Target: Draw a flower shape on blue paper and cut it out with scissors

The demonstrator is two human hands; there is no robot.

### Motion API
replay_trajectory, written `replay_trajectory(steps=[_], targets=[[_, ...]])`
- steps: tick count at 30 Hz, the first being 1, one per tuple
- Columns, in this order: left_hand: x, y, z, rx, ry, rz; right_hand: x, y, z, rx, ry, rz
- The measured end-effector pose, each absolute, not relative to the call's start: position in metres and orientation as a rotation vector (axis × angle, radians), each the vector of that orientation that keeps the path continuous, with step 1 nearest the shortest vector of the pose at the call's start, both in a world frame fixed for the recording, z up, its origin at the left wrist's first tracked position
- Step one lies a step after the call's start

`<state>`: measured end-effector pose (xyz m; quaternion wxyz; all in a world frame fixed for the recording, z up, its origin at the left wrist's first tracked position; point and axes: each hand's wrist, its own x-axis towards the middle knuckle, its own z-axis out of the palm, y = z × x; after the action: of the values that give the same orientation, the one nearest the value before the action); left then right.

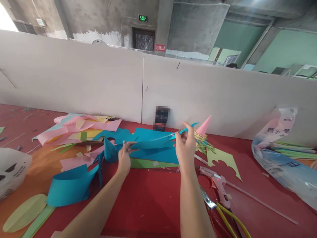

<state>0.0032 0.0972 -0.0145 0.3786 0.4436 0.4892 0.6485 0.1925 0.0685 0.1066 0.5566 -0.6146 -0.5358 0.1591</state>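
Observation:
A long blue paper strip [155, 142] stretches between my two hands above the table. My left hand [125, 157] pinches its left end, near a small blue paper cone [110, 151]. My right hand [185, 143] grips the other end, where the strip curls up past the fingers. Beneath it lie a flat blue sheet [153, 156] and a green strip [146, 163]. Just beyond my right hand stands a pink paper cone [203, 127] with a printed band and green shreds at its base. To the left sits a curved blue paper band [68, 186].
A pink glue gun [218, 183] and scissors with yellow handles [209, 200] lie beside my right forearm. Coloured paper scraps [79, 127] are heaped at the back left. Plastic bags [282, 162] [12, 168] lie at both sides. A white partition [99, 82] closes the table's back.

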Motion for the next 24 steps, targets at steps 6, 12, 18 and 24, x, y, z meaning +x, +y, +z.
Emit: replay_trajectory(steps=[6,12,18,24], targets=[[0.004,0.096,-0.022,1.173,1.434,1.624,0.185,0.059,0.114,-1.393,-1.439,0.359],[0.004,0.098,-0.028,1.207,1.47,1.668,0.175,0.044,0.126,-1.3,-1.62,0.253],[0.016,0.066,0.012,1.437,1.296,1.716,0.169,0.02,0.12,-1.289,-1.518,0.171],[0.017,0.013,0.038,1.842,1.19,1.632,0.21,-0.007,0.095,-1.486,-1.343,0.119]])
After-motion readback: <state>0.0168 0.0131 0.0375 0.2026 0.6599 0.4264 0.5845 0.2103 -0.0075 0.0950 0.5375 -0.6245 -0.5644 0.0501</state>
